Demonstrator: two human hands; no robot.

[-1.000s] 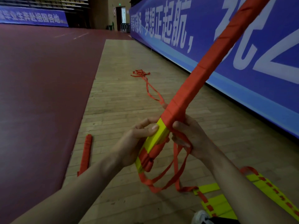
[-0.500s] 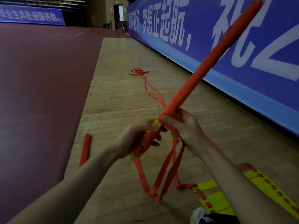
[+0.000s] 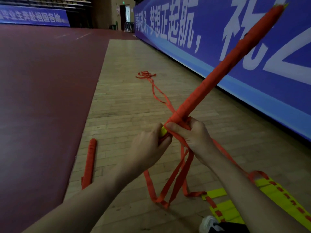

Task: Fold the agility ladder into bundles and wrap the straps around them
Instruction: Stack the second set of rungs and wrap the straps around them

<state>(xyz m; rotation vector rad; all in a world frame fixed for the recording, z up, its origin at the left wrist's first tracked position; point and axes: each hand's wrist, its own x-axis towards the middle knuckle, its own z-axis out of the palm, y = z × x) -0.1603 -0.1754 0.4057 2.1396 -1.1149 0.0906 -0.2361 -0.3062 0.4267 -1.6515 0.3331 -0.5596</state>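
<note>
While left hand point(image 3: 151, 146) grips bundle point(image 3: 223, 68), right hand point(image 3: 193, 135) pinching strap point(image 3: 187, 163) onto it, less yellow showing now.

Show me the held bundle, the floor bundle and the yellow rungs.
held bundle point(image 3: 218, 73), head view: wrapped middle
floor bundle point(image 3: 90, 162), head view: its middle
yellow rungs point(image 3: 217, 193), head view: one bare rung

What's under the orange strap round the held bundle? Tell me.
Yellow rungs show at the near end of the bundle, between the left hand and right hand, and at its far tip. The strap hides the rest.
</note>
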